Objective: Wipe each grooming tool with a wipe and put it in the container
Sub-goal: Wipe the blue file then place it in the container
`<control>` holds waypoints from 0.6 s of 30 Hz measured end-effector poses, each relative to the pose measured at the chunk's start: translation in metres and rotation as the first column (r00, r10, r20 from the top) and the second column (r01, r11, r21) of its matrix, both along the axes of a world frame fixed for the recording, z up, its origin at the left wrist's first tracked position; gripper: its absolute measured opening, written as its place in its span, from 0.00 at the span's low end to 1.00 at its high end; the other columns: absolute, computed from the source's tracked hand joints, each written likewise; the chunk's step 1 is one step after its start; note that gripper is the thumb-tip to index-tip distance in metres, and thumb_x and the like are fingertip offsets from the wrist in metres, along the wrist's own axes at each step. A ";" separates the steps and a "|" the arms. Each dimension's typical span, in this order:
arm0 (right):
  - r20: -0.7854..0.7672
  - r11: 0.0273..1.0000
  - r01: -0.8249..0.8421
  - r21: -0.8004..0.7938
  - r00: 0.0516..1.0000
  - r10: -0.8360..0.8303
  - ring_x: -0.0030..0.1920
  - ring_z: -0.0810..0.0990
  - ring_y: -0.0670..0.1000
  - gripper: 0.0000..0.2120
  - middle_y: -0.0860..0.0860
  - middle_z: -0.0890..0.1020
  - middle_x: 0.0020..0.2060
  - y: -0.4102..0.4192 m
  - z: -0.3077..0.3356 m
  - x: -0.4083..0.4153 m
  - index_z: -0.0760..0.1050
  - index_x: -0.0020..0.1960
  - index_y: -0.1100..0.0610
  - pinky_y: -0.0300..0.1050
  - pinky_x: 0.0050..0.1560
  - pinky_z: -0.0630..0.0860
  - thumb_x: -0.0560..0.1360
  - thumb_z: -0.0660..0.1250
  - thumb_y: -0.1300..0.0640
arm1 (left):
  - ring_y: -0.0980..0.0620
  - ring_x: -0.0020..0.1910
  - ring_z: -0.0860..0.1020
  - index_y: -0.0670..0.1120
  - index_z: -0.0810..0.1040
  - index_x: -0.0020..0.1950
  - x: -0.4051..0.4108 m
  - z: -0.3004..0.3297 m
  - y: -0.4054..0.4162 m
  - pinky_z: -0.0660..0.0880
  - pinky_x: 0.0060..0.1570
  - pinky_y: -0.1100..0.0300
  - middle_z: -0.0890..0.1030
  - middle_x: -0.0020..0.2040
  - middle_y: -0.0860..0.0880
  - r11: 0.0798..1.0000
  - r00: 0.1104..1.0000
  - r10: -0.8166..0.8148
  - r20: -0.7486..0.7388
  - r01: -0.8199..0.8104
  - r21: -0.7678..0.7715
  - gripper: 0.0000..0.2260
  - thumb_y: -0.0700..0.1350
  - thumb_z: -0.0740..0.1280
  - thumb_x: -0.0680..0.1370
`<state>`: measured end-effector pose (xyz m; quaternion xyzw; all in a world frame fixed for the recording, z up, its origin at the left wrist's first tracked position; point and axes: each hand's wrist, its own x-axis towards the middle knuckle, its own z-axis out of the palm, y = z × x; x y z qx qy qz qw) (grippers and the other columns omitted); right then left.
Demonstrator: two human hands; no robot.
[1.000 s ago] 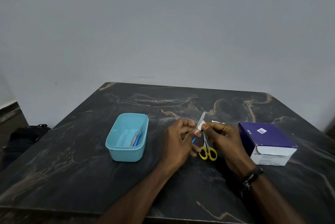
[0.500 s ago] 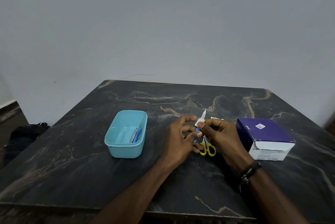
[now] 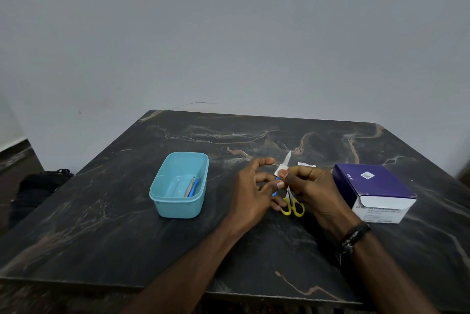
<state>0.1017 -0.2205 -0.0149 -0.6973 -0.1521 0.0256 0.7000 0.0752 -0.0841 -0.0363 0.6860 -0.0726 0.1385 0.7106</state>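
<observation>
Both hands meet over the middle of the dark marble table (image 3: 106,232). Left hand (image 3: 250,193) pinches the blue-handled tool (image 3: 275,187) at its handle; tool's pale tip points toward 12 o'clock. Right hand (image 3: 309,190) pinches a white wipe (image 3: 281,168) around the blade, thumb and forefinger clamped on it. Yellow-handled scissors (image 3: 292,206) lie on the table just under the hands. Teal container (image 3: 179,185) at 9 o'clock of the hands, a few tools inside. Purple box (image 3: 373,190) at 3 o'clock.
</observation>
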 end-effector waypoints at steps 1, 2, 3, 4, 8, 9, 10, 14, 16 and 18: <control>-0.003 1.000 0.010 0.006 1.000 -0.010 0.28 0.78 0.43 0.08 0.55 0.82 0.30 0.000 0.001 -0.001 0.82 0.41 0.65 0.35 0.32 0.73 0.75 0.69 0.62 | 0.41 0.30 0.82 0.45 0.71 0.63 -0.001 0.001 0.000 0.79 0.28 0.56 0.83 0.41 0.40 1.000 1.000 -0.005 -0.004 0.005 -0.004 0.19 0.34 0.69 0.75; -0.003 0.999 0.027 0.022 1.000 -0.027 0.28 0.78 0.44 0.07 0.54 0.82 0.29 -0.001 0.003 -0.002 0.82 0.41 0.65 0.35 0.31 0.73 0.75 0.69 0.62 | 0.41 0.30 0.82 0.44 0.71 0.63 -0.001 0.001 0.000 0.79 0.28 0.56 0.83 0.41 0.39 1.000 1.000 -0.015 -0.010 0.015 -0.008 0.19 0.34 0.69 0.75; -0.003 0.997 0.053 0.047 0.999 -0.053 0.26 0.77 0.43 0.07 0.52 0.81 0.27 -0.001 0.004 -0.004 0.81 0.42 0.66 0.34 0.29 0.72 0.75 0.68 0.63 | 0.41 0.30 0.82 0.44 0.71 0.63 -0.002 0.001 -0.001 0.79 0.27 0.57 0.83 0.41 0.39 0.999 0.999 -0.031 -0.017 0.031 -0.013 0.19 0.34 0.69 0.75; -0.002 0.993 0.090 0.072 0.996 -0.090 0.23 0.75 0.42 0.07 0.49 0.79 0.24 -0.002 0.006 -0.004 0.81 0.43 0.66 0.33 0.26 0.71 0.75 0.68 0.63 | 0.42 0.30 0.82 0.44 0.71 0.63 -0.002 0.001 -0.001 0.79 0.28 0.57 0.83 0.41 0.39 0.999 0.999 -0.049 -0.024 0.049 -0.015 0.19 0.34 0.69 0.75; -0.009 0.982 0.152 0.109 0.988 -0.152 0.20 0.68 0.41 0.07 0.47 0.74 0.20 -0.005 0.007 -0.002 0.80 0.45 0.66 0.33 0.22 0.65 0.76 0.68 0.62 | 0.43 0.30 0.82 0.45 0.70 0.63 -0.003 0.000 -0.001 0.78 0.28 0.57 0.83 0.41 0.41 0.997 0.996 -0.081 -0.034 0.081 -0.004 0.19 0.34 0.70 0.75; -0.017 0.986 0.133 0.101 0.991 -0.132 0.20 0.69 0.41 0.07 0.47 0.74 0.20 -0.006 0.007 -0.003 0.80 0.45 0.66 0.32 0.22 0.66 0.76 0.68 0.62 | 0.42 0.30 0.82 0.45 0.70 0.63 -0.003 0.000 -0.001 0.78 0.28 0.57 0.83 0.41 0.41 0.997 0.997 -0.074 -0.033 0.074 -0.003 0.19 0.35 0.70 0.75; -0.027 0.991 0.105 0.078 0.994 -0.103 0.21 0.70 0.41 0.07 0.47 0.76 0.21 -0.005 0.006 -0.003 0.80 0.44 0.67 0.32 0.23 0.67 0.76 0.67 0.62 | 0.42 0.30 0.82 0.45 0.70 0.63 -0.002 0.000 -0.001 0.78 0.28 0.57 0.83 0.41 0.40 0.998 0.998 -0.061 -0.030 0.061 -0.002 0.19 0.35 0.70 0.75; -0.066 1.000 0.012 0.003 0.998 -0.012 0.28 0.76 0.44 0.10 0.58 0.80 0.32 -0.001 0.002 -0.002 0.80 0.43 0.70 0.36 0.30 0.71 0.75 0.69 0.61 | 0.40 0.30 0.82 0.45 0.71 0.63 0.000 0.000 0.001 0.79 0.27 0.57 0.83 0.41 0.39 1.000 1.000 -0.012 -0.014 0.012 -0.004 0.19 0.34 0.69 0.75; -0.092 1.000 0.004 0.015 0.996 -0.002 0.30 0.77 0.48 0.10 0.60 0.81 0.33 -0.001 0.002 -0.002 0.81 0.43 0.70 0.38 0.31 0.73 0.74 0.69 0.61 | 0.41 0.29 0.82 0.46 0.71 0.63 0.000 0.001 0.001 0.78 0.27 0.57 0.83 0.40 0.39 1.000 1.000 -0.016 -0.008 0.016 0.006 0.18 0.34 0.69 0.75; -0.086 0.999 0.024 0.029 0.996 -0.022 0.29 0.76 0.49 0.09 0.59 0.81 0.32 -0.002 0.005 -0.004 0.81 0.43 0.70 0.38 0.30 0.73 0.74 0.69 0.62 | 0.41 0.30 0.81 0.47 0.71 0.61 -0.001 0.001 0.000 0.78 0.27 0.57 0.83 0.40 0.39 0.999 0.999 -0.033 -0.008 0.033 0.013 0.18 0.34 0.69 0.75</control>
